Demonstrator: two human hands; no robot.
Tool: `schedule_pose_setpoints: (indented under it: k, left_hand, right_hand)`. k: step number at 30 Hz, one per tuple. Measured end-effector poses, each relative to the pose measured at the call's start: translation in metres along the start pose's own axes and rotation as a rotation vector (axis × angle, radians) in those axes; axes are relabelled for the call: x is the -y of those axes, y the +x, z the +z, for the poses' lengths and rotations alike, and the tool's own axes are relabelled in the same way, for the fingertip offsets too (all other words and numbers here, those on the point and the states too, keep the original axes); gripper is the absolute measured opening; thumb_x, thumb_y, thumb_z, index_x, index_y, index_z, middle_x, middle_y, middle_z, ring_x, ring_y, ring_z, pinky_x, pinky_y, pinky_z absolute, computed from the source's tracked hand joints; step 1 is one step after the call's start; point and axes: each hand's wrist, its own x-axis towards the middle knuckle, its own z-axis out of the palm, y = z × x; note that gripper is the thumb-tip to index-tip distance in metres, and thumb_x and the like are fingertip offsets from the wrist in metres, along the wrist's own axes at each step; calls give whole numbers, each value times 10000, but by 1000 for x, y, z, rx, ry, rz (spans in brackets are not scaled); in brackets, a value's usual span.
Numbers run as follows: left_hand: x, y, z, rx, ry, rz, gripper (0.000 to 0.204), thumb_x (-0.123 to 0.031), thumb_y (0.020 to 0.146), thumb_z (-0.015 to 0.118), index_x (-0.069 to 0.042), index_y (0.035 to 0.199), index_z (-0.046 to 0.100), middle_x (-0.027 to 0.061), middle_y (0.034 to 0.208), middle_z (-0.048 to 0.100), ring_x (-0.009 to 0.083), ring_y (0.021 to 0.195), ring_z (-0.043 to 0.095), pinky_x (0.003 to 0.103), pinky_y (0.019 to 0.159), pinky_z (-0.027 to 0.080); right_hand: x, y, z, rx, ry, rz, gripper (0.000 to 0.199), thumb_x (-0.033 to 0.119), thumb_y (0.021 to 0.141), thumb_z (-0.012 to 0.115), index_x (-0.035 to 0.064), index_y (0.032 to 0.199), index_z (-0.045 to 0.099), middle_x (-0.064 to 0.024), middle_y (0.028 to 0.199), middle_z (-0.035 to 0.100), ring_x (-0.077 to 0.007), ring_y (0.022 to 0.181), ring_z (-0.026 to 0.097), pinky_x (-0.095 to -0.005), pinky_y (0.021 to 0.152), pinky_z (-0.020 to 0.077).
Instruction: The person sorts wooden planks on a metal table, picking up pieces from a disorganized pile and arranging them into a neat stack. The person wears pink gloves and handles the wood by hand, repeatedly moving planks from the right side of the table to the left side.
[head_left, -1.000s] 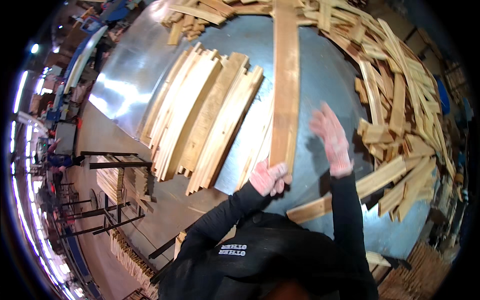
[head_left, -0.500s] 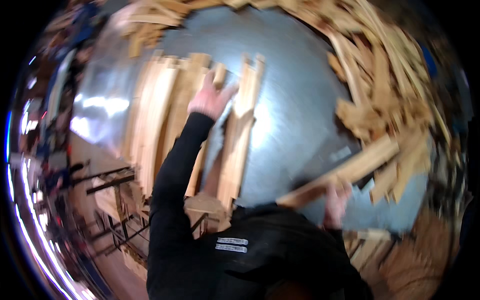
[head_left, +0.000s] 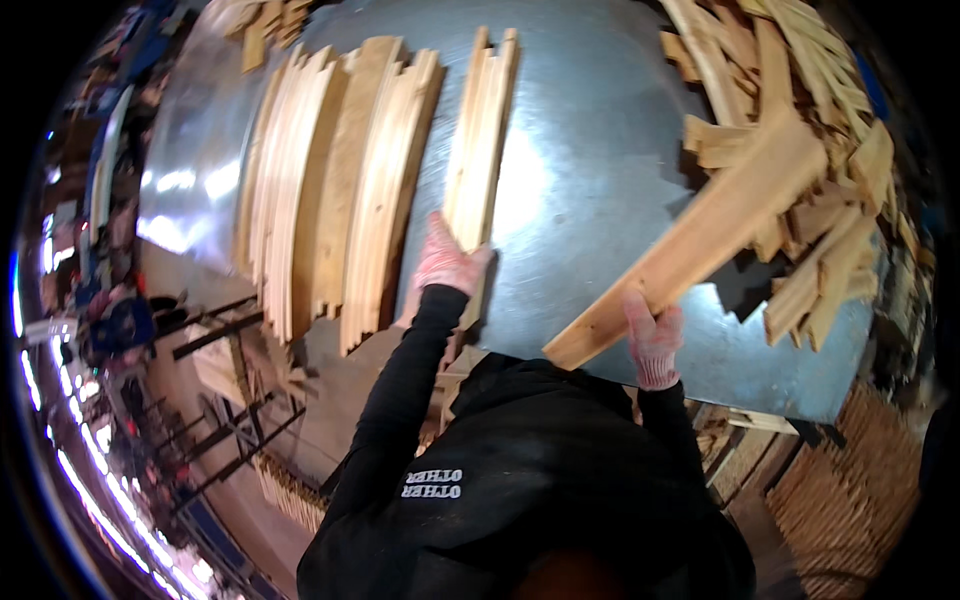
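Note:
My left hand (head_left: 450, 262), in a pale reddish knit glove, is closed round the near end of a narrow bundle of wooden strips (head_left: 482, 135), thumb on the right side. The strips lie lengthwise on the metal table, their far ends uneven. To their left, apart from them, lies a wider row of wooden strips (head_left: 375, 190) set side by side. My right hand (head_left: 655, 340), gloved alike, grips a wide flat wooden board (head_left: 700, 235) near its near end, some fingers hidden. This board slants away to the right, its far end over the loose pile.
A jumbled pile of wood offcuts (head_left: 800, 200) covers the table's right side. More short pieces (head_left: 268, 25) lie at the far left. The shiny metal table (head_left: 590, 130) has its near edge by my body. Dark metal frames (head_left: 225, 330) stand below at left, and stacked wood (head_left: 840, 500) at lower right.
My left hand has come back from the far ends of the strips to the near end of the narrow bundle. The board in my right hand has turned its broad face up.

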Motion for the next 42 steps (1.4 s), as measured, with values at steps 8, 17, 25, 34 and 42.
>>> schedule_pose_setpoints:
  k: [8, 17, 25, 34, 42]
  left_hand:
    - [-38, -61, -32, 264, 149, -103, 1341, -623, 656, 800, 0, 1559, 28, 324, 1562, 204, 465, 1408, 311, 558, 1118, 293]
    - [-9, -46, -59, 567, -1585, -221, 894, -266, 786, 754, 59, 1490, 310, 213, 1368, 543, 298, 1212, 586, 397, 986, 516]
    - [5, -49, 24, 823, -2321, -499, 541, -322, 1024, 497, -21, 1463, 404, 175, 1431, 515, 288, 1256, 554, 422, 1036, 489]
    - [57, -60, -28, 196, -420, -337, 484, -442, 968, 551, -18, 1171, 664, 215, 1034, 694, 336, 947, 663, 380, 855, 519]
    - [100, 27, -180, -540, 356, -92, 1121, -680, 709, 739, 53, 1471, 368, 328, 1449, 426, 437, 1342, 434, 509, 1121, 340]
  right_hand:
    - [-32, 86, 150, 578, -730, -11, 647, 552, 983, 438, -33, 1213, 593, -258, 1045, 685, -463, 1032, 625, -495, 882, 491]
    - [-47, 52, 121, 491, 297, 544, 583, 441, 1044, 461, 1, 1425, 435, -107, 1114, 636, -169, 920, 630, -279, 827, 522]
    - [-18, 68, 142, 675, 700, 272, 819, 321, 902, 725, 68, 1530, 264, -113, 1408, 491, -204, 1310, 453, -327, 1093, 372]
    - [-45, 55, 195, 791, -251, 190, 1079, 440, 855, 713, -70, 1536, 49, -243, 1312, 580, -301, 1240, 561, -324, 1022, 434]
    - [-11, 64, 254, 863, -812, 180, 1101, 646, 912, 509, -109, 1519, -15, -336, 1227, 599, -427, 1134, 611, -416, 946, 481]
